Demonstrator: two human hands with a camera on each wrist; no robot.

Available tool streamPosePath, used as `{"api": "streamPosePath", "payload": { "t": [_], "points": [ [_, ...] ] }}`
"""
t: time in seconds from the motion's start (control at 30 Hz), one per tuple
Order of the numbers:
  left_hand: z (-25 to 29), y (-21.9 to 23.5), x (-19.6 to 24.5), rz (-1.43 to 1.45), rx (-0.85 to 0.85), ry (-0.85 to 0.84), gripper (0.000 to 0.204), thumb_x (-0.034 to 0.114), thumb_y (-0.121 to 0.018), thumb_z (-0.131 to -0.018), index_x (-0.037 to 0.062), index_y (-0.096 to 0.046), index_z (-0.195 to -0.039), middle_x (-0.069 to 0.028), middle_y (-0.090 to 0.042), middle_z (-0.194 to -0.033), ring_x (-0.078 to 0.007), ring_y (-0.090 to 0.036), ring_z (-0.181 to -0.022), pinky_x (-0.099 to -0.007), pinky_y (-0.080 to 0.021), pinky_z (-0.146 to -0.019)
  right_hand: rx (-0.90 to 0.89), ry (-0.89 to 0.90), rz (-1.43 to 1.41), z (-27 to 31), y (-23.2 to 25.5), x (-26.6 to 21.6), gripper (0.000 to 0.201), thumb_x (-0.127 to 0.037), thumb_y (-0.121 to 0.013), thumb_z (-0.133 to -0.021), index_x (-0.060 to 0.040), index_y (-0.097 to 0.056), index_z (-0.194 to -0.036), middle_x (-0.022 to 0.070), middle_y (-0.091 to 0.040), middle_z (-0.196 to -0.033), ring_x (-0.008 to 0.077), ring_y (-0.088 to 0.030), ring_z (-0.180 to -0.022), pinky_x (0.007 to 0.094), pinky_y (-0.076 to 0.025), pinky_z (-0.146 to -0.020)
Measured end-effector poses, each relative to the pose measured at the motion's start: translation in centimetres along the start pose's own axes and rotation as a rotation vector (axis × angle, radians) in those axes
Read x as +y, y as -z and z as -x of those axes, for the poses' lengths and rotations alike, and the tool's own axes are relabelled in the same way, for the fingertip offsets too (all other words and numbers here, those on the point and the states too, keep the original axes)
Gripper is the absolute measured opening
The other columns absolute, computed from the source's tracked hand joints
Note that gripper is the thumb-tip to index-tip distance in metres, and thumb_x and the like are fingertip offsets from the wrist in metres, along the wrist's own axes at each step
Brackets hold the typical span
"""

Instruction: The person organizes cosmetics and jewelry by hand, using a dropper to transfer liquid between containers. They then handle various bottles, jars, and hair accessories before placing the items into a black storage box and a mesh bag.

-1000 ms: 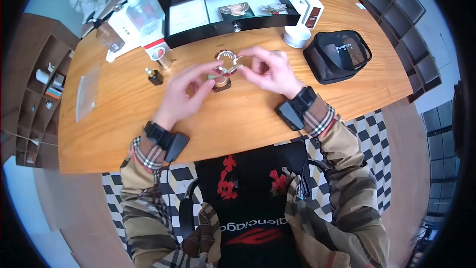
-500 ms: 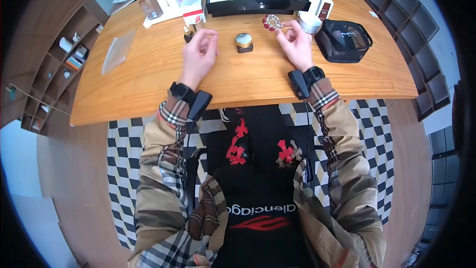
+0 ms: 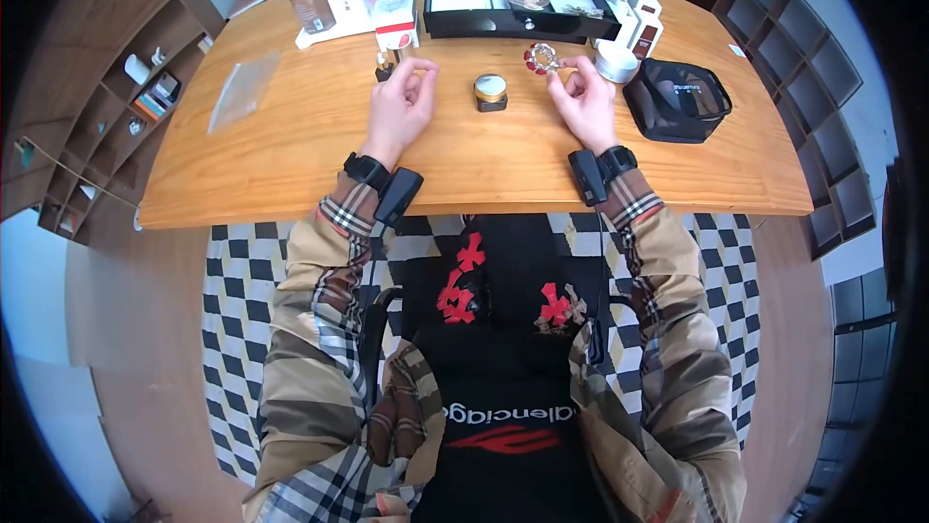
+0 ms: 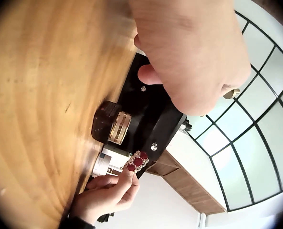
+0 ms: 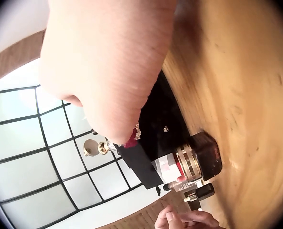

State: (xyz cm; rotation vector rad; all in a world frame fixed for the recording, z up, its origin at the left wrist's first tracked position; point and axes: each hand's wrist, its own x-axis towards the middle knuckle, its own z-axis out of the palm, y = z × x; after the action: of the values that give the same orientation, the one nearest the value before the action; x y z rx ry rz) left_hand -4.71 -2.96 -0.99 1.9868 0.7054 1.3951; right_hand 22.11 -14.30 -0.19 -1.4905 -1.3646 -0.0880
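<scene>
A round bracelet [image 3: 542,59] with red stones and pale metal is pinched at its right side between thumb and fingers of the right hand [image 3: 586,105], held up off the table. The left hand [image 3: 401,112] holds nothing, its fingers loosely curled in the air. Between the hands stands a jar with a gold band [image 3: 491,89] on a dark base. In the left wrist view the red stones [image 4: 138,162] show at the right fingertips. The right wrist view shows only part of the bracelet [image 5: 132,139] past the hand.
A black display box [image 3: 460,24] stands at the back. Right of it are a white round jar [image 3: 616,62], upright boxes [image 3: 646,36] and a black mesh bag [image 3: 668,117]. Bottles [image 3: 312,6] and a clear pouch [image 3: 242,92] are at the left; a small dropper bottle [image 3: 383,68] stands behind the left hand.
The hands have moved apart; the left hand has let go of the bracelet. The right hand has carried it right, away from above the gold-banded jar. The head view has shifted.
</scene>
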Motion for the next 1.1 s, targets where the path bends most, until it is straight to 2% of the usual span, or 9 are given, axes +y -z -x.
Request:
{"api": "streamPosePath", "payload": {
  "t": [0.13, 0.2, 0.3, 0.47, 0.53, 0.83, 0.97, 1.03, 1.1],
  "points": [
    [-0.1, 0.2, -0.3, -0.063, -0.011, -0.034, 0.005, 0.009, -0.066, -0.098, 0.0079, -0.067, -0.102, -0.0009, -0.051, -0.051, -0.0067, -0.052, -0.044, -0.0258, -0.037, -0.046, 0.000, 0.033, 0.032, -0.2, -0.4, 0.4, 0.025, -0.022, -0.077, -0.088, -0.0055, -0.069, -0.105, 0.0038, -0.057, -0.053, 0.0138, -0.056, -0.046, 0.0309, -0.045, -0.050],
    [0.0, 0.4, 0.0, -0.166, -0.023, -0.102, 0.004, 0.009, -0.067, -0.097, 0.0092, -0.067, -0.101, -0.0024, -0.052, -0.051, -0.0098, -0.054, -0.044, -0.0271, -0.039, -0.045, -0.012, -0.004, 0.018, -0.2, -0.5, 0.6, 0.025, -0.023, -0.077, -0.088, -0.0056, -0.069, -0.104, 0.0032, -0.056, -0.053, 0.0122, -0.054, -0.046, 0.0302, -0.043, -0.049],
    [0.1, 0.4, 0.4, -0.148, -0.003, -0.102, 0.004, 0.009, -0.067, -0.097, 0.0098, -0.067, -0.100, -0.0029, -0.053, -0.052, -0.0121, -0.055, -0.043, -0.0280, -0.040, -0.045, 0.020, -0.100, 0.055, -0.4, -0.7, 0.6, 0.023, -0.023, -0.077, -0.088, -0.0045, -0.069, -0.099, 0.0024, -0.055, -0.053, 0.0102, -0.051, -0.047, 0.0300, -0.042, -0.050],
    [0.1, 0.2, 0.5, -0.135, -0.011, -0.103, 0.003, 0.009, -0.068, -0.096, 0.0097, -0.067, -0.099, -0.0026, -0.052, -0.052, -0.0109, -0.054, -0.043, -0.0280, -0.040, -0.044, 0.023, -0.173, 0.090, -0.7, -0.4, 1.2, 0.023, -0.023, -0.076, -0.087, -0.0029, -0.066, -0.092, 0.0046, -0.057, -0.055, 0.0122, -0.053, -0.050, 0.0319, -0.043, -0.052],
    [0.3, 0.2, 0.4, -0.134, -0.026, -0.103, 0.003, 0.009, -0.068, -0.096, 0.0096, -0.067, -0.099, -0.0025, -0.052, -0.052, -0.0106, -0.054, -0.043, -0.0278, -0.040, -0.044, -0.044, -0.203, 0.146, -0.7, -0.6, 1.4, 0.023, -0.023, -0.076, -0.086, -0.0024, -0.066, -0.092, 0.0048, -0.057, -0.056, 0.0125, -0.053, -0.050, 0.0323, -0.044, -0.052],
    [0.6, 0.0, 0.1, -0.103, 0.012, -0.097, 0.004, 0.007, -0.069, -0.096, 0.0085, -0.068, -0.099, -0.0007, -0.046, -0.050, -0.0077, -0.046, -0.041, -0.0271, -0.034, -0.042, -0.082, -0.237, 0.148, -1.0, -1.1, 1.6, 0.021, -0.024, -0.075, -0.088, -0.0046, -0.067, -0.094, 0.0046, -0.054, -0.053, 0.0136, -0.050, -0.047, 0.0347, -0.038, -0.049],
    [0.6, -0.2, 0.0, -0.057, 0.029, -0.048, 0.005, 0.006, -0.069, -0.096, 0.0084, -0.068, -0.101, 0.0011, -0.041, -0.050, -0.0057, -0.039, -0.041, -0.0269, -0.029, -0.043, -0.126, -0.292, 0.155, -1.3, -1.2, 1.3, 0.021, -0.024, -0.074, -0.088, -0.0056, -0.067, -0.096, 0.0052, -0.056, -0.054, 0.0154, -0.054, -0.048, 0.0346, -0.040, -0.050],
    [1.0, -0.3, -0.3, 0.021, 0.048, 0.019, 0.006, 0.005, -0.068, -0.097, 0.0081, -0.068, -0.102, 0.0026, -0.037, -0.050, -0.0044, -0.033, -0.043, -0.0267, -0.026, -0.044, -0.186, -0.301, 0.162, -1.1, -1.3, 1.4, 0.022, -0.026, -0.074, -0.088, -0.0070, -0.067, -0.097, 0.0062, -0.059, -0.056, 0.0200, -0.059, -0.050, 0.0370, -0.044, -0.053],
    [1.2, -0.5, -0.6, 0.030, 0.039, 0.042, 0.007, 0.005, -0.067, -0.097, 0.0081, -0.068, -0.102, 0.0028, -0.037, -0.050, -0.0045, -0.033, -0.043, -0.0267, -0.026, -0.044, -0.204, -0.295, 0.198, -1.0, -1.2, 1.1, 0.022, -0.027, -0.073, -0.087, -0.0078, -0.068, -0.097, 0.0066, -0.061, -0.057, 0.0224, -0.061, -0.051, 0.0384, -0.045, -0.054]
  ]
}}
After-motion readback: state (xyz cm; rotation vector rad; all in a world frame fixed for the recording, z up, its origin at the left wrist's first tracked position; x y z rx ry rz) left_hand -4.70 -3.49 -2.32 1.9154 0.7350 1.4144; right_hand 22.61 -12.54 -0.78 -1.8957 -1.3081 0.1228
